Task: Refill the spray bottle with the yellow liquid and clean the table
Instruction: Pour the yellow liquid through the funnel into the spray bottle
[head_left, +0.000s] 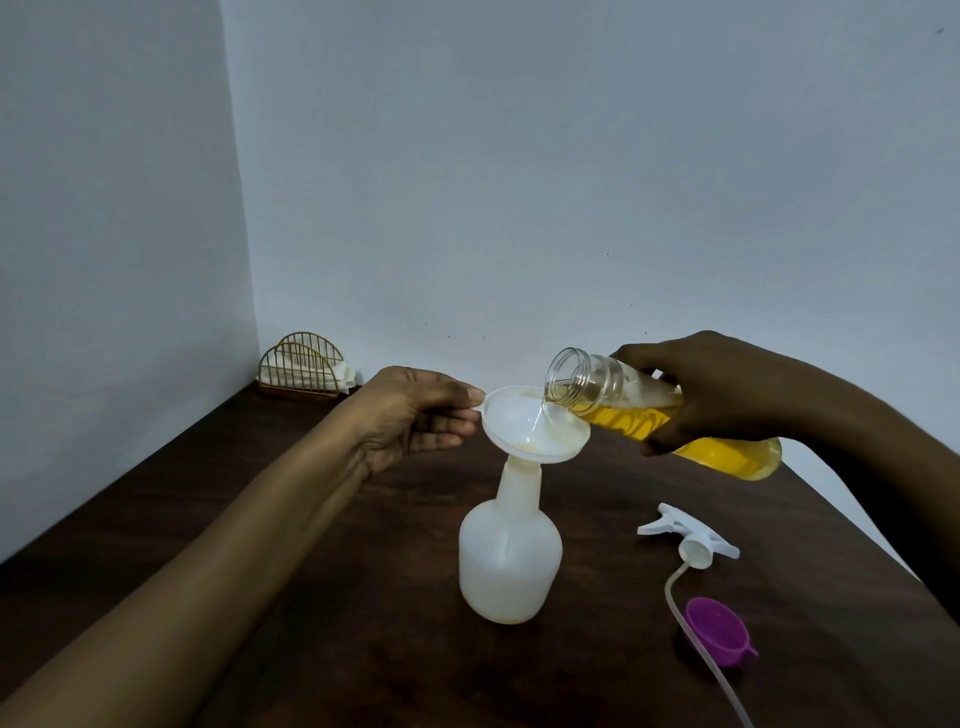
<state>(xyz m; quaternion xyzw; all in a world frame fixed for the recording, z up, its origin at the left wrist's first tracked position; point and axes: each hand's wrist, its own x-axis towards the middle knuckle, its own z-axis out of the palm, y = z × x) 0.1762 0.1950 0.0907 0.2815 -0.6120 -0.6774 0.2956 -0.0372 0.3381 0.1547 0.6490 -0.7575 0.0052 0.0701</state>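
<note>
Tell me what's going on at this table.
A person is refilling the spray bottle, which stands open on the table. The right hand tips a clear bottle of yellow liquid into a white funnel seated in its neck. The left hand pinches the funnel's rim. The spray head lies off to the right, near a small purple plastic piece.
</note>
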